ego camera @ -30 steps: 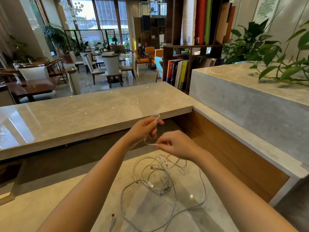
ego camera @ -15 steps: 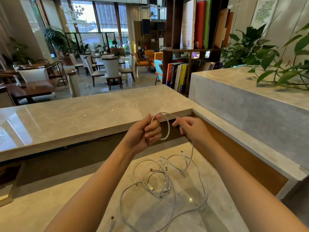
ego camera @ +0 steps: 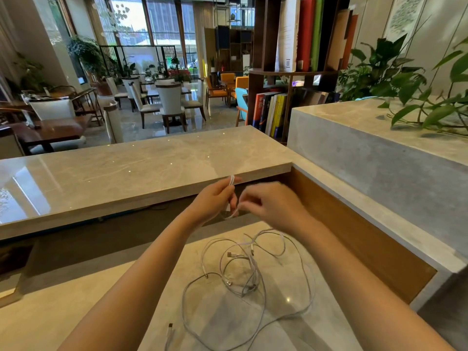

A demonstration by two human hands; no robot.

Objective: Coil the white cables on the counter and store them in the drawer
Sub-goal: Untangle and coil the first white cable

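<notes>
Right now your left hand [ego camera: 215, 198] grips a small upright white cable loop [ego camera: 231, 181] above the lower counter [ego camera: 88, 300]. Your right hand [ego camera: 271, 206] curls just beside it, too blurred to tell whether it pinches the strand. The tangle of white cables [ego camera: 248, 272] lies on that counter directly beneath both hands, nearer your right wrist.

Left hand [ego camera: 215, 201] raised above counter [ego camera: 101, 312], fingers curled round small loop of white cable [ego camera: 232, 180]. Right hand [ego camera: 274, 207] just beside it, blurred, curled fingers on same loop. Below the hands, tangle of loose cables [ego camera: 249, 271] lying on counter, one plug end [ego camera: 169, 328] near front edge. Marble ledge [ego camera: 139, 168] behind. Bookshelf [ego camera: 291, 72] and plants [ego camera: 405, 82] at right.
</notes>
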